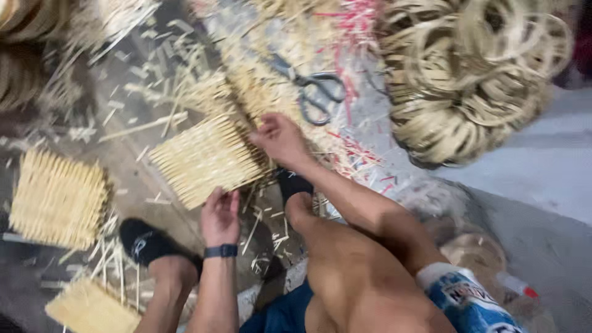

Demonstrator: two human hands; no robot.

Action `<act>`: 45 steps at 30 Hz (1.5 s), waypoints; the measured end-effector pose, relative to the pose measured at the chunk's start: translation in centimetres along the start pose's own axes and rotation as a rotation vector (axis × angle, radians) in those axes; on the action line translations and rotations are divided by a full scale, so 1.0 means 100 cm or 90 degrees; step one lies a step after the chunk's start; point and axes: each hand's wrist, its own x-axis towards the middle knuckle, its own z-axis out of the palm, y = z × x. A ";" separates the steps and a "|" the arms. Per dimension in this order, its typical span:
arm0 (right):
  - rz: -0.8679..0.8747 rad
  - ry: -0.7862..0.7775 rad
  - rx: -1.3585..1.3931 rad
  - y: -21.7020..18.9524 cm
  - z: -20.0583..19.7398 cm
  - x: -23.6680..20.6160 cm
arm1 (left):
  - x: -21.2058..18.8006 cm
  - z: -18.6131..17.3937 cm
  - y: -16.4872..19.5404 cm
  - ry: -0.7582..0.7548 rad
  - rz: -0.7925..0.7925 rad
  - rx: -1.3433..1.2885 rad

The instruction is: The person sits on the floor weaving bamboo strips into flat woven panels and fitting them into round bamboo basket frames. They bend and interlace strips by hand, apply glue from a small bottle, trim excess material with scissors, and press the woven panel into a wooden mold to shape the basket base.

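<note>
Pale bamboo mat, far left point(58, 198): a square woven panel of thin splints is lying flat on the floor, well apart from both hands.
Yellow panel, bottom left point(91, 309): another flat woven piece is showing at the lower edge, partly cut off by the frame.
Left foot point(148, 243): it is wearing a black shoe and resting on the floor among loose offcuts, just beside the left forearm.
Left hand point(220, 216): it is wearing a dark wristband and pressing on the near edge of the woven bamboo mat point(206, 159); the fingers are curling over that edge, half closed, though the blur is hiding whether they are pinching it or only bearing down.
Woven bamboo mat: it is lying tilted on the floor between the two hands, its splint ends fanning out toward the upper left.
Right hand point(279, 139): it is gripping the far right corner of the same mat, fingers bent around the splints and thumb tucked in.
Right foot point(295, 191): its black shoe is sitting just below the right hand, touching the mat's lower right side.
Scissors point(311, 89): a dark-handled pair is lying open on scattered straw beyond the right hand, near but not touching it.
Red slivers point(351, 37): thin dyed strips are lying scattered around the scissors.
Coiled rattan strips point(475, 74): a big heap of pale loops is filling the upper right, well apart from the hands.
</note>
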 end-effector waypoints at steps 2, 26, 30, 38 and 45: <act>-0.106 0.128 0.029 0.010 -0.074 -0.006 | -0.017 0.017 0.011 0.010 -0.026 -0.024; -0.132 0.286 -0.770 -0.018 -0.381 -0.076 | -0.063 0.065 -0.016 -0.117 -0.113 0.476; -0.084 0.313 -0.737 -0.016 -0.372 -0.072 | -0.067 0.074 -0.012 -0.134 -0.080 0.499; -0.107 0.227 -0.629 -0.003 -0.340 -0.032 | -0.063 0.067 -0.013 -0.158 -0.064 0.419; -0.080 0.413 -0.487 0.020 -0.287 -0.038 | -0.052 0.056 -0.011 -0.158 -0.044 0.387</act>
